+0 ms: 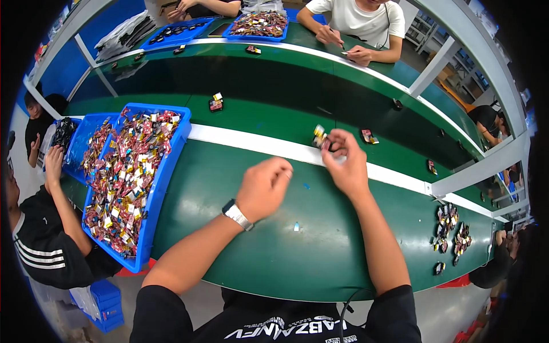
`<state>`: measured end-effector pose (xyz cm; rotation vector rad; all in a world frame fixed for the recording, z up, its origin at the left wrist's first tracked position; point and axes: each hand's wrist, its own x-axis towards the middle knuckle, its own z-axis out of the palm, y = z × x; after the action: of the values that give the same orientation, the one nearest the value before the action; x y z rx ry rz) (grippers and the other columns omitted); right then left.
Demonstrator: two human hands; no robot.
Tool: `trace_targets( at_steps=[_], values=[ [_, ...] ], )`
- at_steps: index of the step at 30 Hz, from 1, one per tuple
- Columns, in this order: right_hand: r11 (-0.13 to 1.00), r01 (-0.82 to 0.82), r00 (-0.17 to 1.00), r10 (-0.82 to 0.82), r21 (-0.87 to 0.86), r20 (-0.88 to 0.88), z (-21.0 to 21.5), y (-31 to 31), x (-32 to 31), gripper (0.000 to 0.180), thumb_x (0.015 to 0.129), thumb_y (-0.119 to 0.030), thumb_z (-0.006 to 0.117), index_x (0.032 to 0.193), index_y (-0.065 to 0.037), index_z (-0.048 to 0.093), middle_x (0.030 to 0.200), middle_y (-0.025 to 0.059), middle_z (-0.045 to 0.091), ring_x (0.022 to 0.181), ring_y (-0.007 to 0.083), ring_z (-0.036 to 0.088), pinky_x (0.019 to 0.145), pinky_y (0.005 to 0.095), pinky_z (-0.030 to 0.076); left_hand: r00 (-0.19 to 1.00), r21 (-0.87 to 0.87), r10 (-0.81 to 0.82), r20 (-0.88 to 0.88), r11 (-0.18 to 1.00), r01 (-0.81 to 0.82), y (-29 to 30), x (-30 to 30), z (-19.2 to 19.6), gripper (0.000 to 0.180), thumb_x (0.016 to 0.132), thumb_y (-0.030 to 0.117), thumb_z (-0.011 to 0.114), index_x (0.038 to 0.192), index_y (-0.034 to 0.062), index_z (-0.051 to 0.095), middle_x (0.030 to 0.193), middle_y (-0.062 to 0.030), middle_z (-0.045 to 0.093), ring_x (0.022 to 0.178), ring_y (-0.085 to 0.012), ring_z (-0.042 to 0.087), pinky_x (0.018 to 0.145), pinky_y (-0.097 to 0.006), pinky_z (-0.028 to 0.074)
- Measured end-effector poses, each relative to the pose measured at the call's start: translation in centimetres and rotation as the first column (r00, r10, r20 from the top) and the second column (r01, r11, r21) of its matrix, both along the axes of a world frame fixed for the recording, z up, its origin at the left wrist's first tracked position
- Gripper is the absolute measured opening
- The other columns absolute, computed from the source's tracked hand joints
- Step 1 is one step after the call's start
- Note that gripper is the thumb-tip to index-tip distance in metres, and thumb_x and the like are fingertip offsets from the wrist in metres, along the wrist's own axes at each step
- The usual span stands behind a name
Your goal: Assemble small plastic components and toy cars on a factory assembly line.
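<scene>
Glossy green worktop [320,246] spreads across the middle of the room, its near edge curving just in front of the wearer's black printed shirt [269,328] and its far side bounded by a long white strip [246,142]. Beyond the strip runs a dark green lane [274,114] bearing a few scattered parts, with a person in a white T-shirt [372,23] seated on its other side. Open room for moving stretches from the wall of a deep blue plastic tray [162,197], heaped with small red, yellow and white parts, across to loose clusters of dark parts [444,223] at the right. Over the white strip, the right hand [347,163] has its grip closed, thumb against fingers, on a small dark component with a yellow-and-white end [321,137]. Slightly blurred, that component points its pale end away from the wearer and a little left, its long axis slanting down and right into the fingertips. Nearer the tray, the left hand [263,188], wearing a metal-banded wristwatch [237,214], curls its fingers inward; whether its grip encloses anything I cannot tell.
</scene>
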<state>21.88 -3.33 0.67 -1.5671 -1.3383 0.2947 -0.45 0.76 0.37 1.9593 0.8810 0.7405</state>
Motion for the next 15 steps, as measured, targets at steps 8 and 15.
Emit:
trace_targets(
  at_steps=[8, 15],
  values=[
    [0.904, -0.409, 0.901, 0.422, -0.124, 0.099, 3.2, -7.0, -3.3, 0.048, 0.077, -0.003, 0.073, 0.123, -0.007, 0.060, 0.113, 0.0096, 0.065, 0.104, 0.0269, 0.061, 0.088, 0.0354, 0.053, 0.927, -0.552, -0.285, 0.243, 0.745, 0.374, 1.9, -0.5, 0.7, 0.033, 0.105, 0.021, 0.050, 0.124, -0.0023, 0.062, 0.102, -0.0087, 0.070, 0.081, -0.0096, 0.064, 0.068, -0.026, 0.053],
    [0.899, -0.438, 0.863, 0.423, -0.008, 0.278, 2.2, -6.6, -2.8, 0.047, 0.078, 0.001, 0.070, 0.123, -0.008, 0.063, 0.118, 0.0086, 0.064, 0.108, 0.0296, 0.060, 0.088, 0.0373, 0.054, 0.880, -0.687, -0.300, 0.368, 0.550, 0.474, 1.1, -0.3, 1.5, 0.036, 0.105, 0.015, 0.049, 0.135, -0.0041, 0.053, 0.115, -0.0117, 0.067, 0.105, -0.0167, 0.066, 0.086, -0.032, 0.058]
  ],
)
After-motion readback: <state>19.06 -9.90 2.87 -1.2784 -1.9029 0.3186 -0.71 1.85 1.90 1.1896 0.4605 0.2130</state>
